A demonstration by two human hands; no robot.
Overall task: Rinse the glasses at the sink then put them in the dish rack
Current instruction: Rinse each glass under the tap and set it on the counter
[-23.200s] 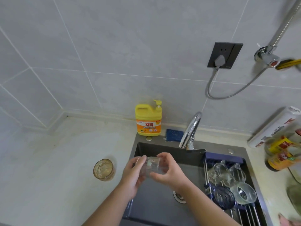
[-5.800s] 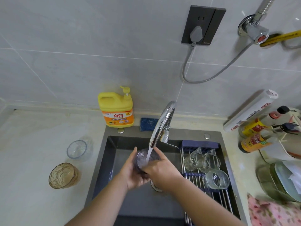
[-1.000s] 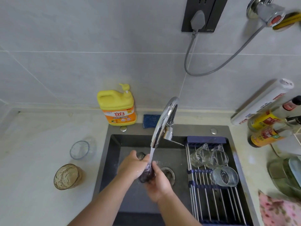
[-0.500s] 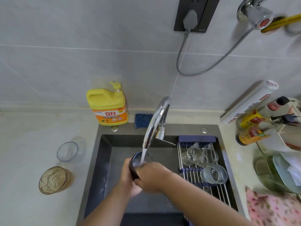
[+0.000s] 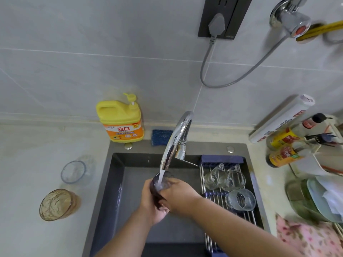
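Note:
A dark purple glass [image 5: 157, 184] is held mouth up under the running chrome faucet [image 5: 175, 140], over the dark sink [image 5: 118, 182]. My left hand [image 5: 151, 204] grips it from below and the left. My right hand [image 5: 178, 194] wraps its right side, hiding much of it. Water streams into the glass. On the dish rack [image 5: 213, 199] across the sink's right side lie two clear glasses [image 5: 224, 178] and a ribbed clear glass [image 5: 240, 199]. On the counter to the left stand a clear glass [image 5: 73, 171] and an amber glass [image 5: 56, 204].
A yellow detergent jug [image 5: 121, 120] and a blue sponge [image 5: 160, 137] sit behind the sink. Sauce bottles [image 5: 285, 145], a white roll [image 5: 282, 117], stacked dishes [image 5: 315, 199] and a pink floral cloth [image 5: 308, 238] crowd the right counter. A plug and cable hang on the wall.
A second ago the glass was tipped low between both hands in the stream. It has since been turned upright and raised to the spout, and water runs into it.

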